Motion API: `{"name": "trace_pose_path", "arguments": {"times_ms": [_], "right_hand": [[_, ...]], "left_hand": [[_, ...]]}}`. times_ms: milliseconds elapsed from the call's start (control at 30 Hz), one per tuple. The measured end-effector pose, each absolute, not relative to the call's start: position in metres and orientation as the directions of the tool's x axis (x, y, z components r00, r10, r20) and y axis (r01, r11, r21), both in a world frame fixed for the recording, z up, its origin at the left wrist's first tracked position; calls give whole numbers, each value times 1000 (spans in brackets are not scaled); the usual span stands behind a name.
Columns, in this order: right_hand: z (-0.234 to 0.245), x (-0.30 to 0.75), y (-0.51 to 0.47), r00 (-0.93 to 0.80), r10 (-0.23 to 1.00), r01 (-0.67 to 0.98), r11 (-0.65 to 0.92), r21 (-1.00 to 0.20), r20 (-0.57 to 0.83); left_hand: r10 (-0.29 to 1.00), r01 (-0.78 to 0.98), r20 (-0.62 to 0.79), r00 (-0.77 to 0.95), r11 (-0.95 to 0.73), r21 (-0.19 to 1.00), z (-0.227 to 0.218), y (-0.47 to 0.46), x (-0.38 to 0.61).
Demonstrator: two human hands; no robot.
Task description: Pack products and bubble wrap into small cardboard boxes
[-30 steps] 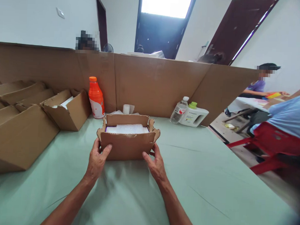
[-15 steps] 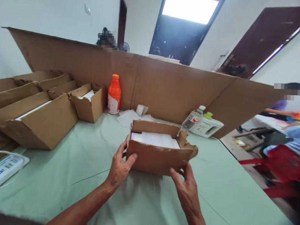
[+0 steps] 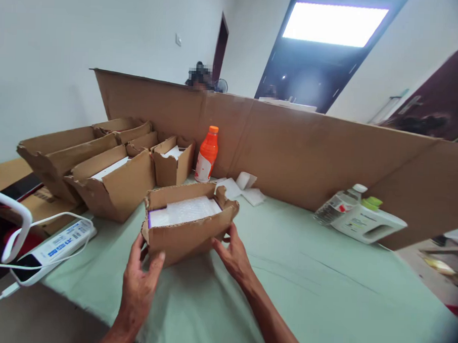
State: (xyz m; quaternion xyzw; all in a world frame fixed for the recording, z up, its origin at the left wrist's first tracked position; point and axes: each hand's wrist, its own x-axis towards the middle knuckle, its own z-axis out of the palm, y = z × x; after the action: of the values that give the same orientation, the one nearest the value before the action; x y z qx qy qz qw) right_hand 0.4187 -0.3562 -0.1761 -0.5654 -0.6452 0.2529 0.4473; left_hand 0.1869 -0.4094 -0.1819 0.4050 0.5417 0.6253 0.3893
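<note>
Between my two hands is an open-topped cardboard box (image 3: pixel 191 239), its right end torn and ragged. Inside it lies white bubble-wrap-like packing (image 3: pixel 185 212), with a purple edge showing at the left. My left hand (image 3: pixel 141 276) grips the box's left end, thumb on the front face and the other fingers partly hidden behind the corner. My right hand (image 3: pixel 233 255) holds the lower right corner, thumb against the front. Just beyond the box stands an orange bottle (image 3: pixel 207 153) with a white label, and crumpled white sheets (image 3: pixel 230 188) lie beside it.
More cardboard boxes (image 3: pixel 117 197) stand at the left, some with white contents. A white power strip (image 3: pixel 58 247) with a cable is at the near left edge. A clear bottle (image 3: pixel 337 204) and a white jug (image 3: pixel 371 223) stand right. A tall cardboard panel (image 3: pixel 290 149) borders the back.
My view has turned left. Both hands have carried the box leftward across the green cloth, closer to the other boxes, and it is now angled.
</note>
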Motion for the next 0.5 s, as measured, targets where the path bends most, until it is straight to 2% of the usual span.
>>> {"name": "trace_pose_path", "arguments": {"times_ms": [100, 233, 500], "right_hand": [[-178, 389, -316, -44, 939, 477, 321, -819, 342], [-196, 350, -271, -67, 916, 447, 381, -809, 394], [-236, 289, -252, -275, 920, 540, 388, -747, 278]], "left_hand": [[898, -36, 132, -420, -162, 986, -189, -407, 179], [871, -19, 191, -452, -224, 974, -196, -397, 174], [833, 165, 300, -465, -251, 954, -211, -377, 164]]}}
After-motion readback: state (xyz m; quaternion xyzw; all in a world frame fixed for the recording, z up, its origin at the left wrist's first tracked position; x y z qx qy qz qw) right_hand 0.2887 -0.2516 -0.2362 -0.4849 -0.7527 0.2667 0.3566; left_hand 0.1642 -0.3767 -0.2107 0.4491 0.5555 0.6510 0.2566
